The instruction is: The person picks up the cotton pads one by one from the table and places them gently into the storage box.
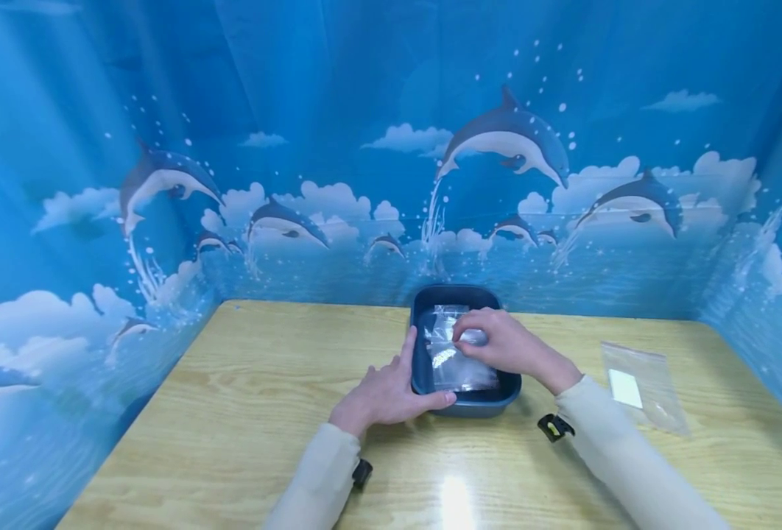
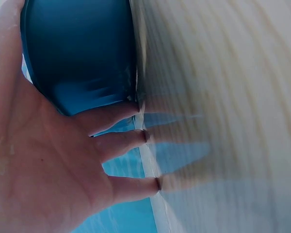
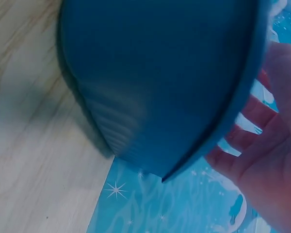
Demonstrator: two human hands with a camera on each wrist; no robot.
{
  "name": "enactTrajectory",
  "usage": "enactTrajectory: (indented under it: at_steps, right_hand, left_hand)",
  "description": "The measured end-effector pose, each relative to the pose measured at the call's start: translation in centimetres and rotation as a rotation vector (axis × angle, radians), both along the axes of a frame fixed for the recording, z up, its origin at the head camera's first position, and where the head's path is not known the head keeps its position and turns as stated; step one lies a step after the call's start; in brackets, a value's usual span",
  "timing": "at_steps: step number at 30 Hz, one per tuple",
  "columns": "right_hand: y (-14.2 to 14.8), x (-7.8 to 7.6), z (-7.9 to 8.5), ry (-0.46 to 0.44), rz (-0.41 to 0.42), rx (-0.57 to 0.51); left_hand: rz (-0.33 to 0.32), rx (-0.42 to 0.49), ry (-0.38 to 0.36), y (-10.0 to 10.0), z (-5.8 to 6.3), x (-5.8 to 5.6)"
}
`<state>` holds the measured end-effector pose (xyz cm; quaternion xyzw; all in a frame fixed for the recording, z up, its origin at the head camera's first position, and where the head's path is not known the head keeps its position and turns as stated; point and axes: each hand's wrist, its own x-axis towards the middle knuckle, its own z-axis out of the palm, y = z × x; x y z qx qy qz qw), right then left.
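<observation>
A dark blue plastic bin stands on the table with clear plastic bags lying in it. My left hand steadies the bin at its near left corner. Its fingers are spread and straight along the outside, and the thumb lies over the front rim; in the left wrist view, fingertips touch the tabletop. Over the bin, my right hand pinches clear plastic between thumb and index finger. The bin's wall hides those fingertips in the right wrist view.
To the right lies a clear zip bag with a white card in it. The wooden table meets a blue dolphin-print curtain just behind the bin. Both wrists wear dark straps.
</observation>
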<state>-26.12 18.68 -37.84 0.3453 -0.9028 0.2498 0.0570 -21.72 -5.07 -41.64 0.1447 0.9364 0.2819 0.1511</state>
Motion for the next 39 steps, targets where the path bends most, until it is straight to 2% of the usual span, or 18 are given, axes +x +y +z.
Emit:
enactTrajectory:
  at_steps: [8,13,16,22,34,39]
  right_hand:
    - [-0.9,0.1,-0.6,-0.084,0.012,0.203]
    - [-1.4,0.6,-0.7,-0.147,0.011,0.277]
    - [-1.5,0.8,-0.8,-0.145,0.005,0.303]
    - [-1.4,1.2,-0.9,-0.062,0.000,0.294]
    - [0.2,2.3,-0.5,0.203,-0.005,0.246]
    - [0.6,3.0,-0.6,0.223,-0.078,0.259]
  left_hand:
    - [-0.010,-0.008,-0.003,-0.1,0.0,-0.1]
    - [-0.021,-0.005,0.008,-0.1,0.0,-0.1]
    - [-0.025,-0.005,0.011,-0.1,0.0,0.0]
    - [-0.022,-0.013,0.009,-0.1,0.0,0.0]
    - [-0.019,-0.015,0.011,-0.1,-0.1,-0.1]
    - [-0.025,-0.020,0.023,-0.1,-0.2,0.0]
